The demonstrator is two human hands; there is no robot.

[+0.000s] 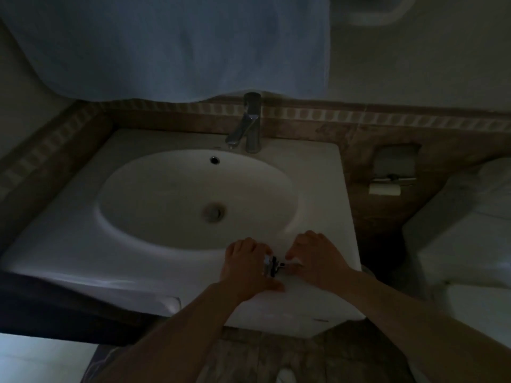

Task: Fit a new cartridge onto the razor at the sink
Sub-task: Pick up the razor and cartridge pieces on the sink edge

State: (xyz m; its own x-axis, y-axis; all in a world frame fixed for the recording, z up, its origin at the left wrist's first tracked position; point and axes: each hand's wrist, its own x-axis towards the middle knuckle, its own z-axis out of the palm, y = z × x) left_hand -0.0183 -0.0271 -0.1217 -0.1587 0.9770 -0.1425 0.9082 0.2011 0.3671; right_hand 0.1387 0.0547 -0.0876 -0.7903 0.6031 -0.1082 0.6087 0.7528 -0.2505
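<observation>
Both my hands meet over the front right rim of the white sink (110,261). My left hand (246,266) is closed around a small shiny piece with a dark part, the cartridge (269,265), at its fingertips. My right hand (315,261) pinches the razor (289,265), of which only a short light bit shows between the fingers. The two parts touch or nearly touch between the hands. The room is dim and the small parts are hard to make out.
A chrome tap (249,125) stands behind the oval basin with its drain (213,212). A blue towel (171,45) hangs above. A toilet paper holder (390,178) is on the right wall, a toilet (470,244) at far right.
</observation>
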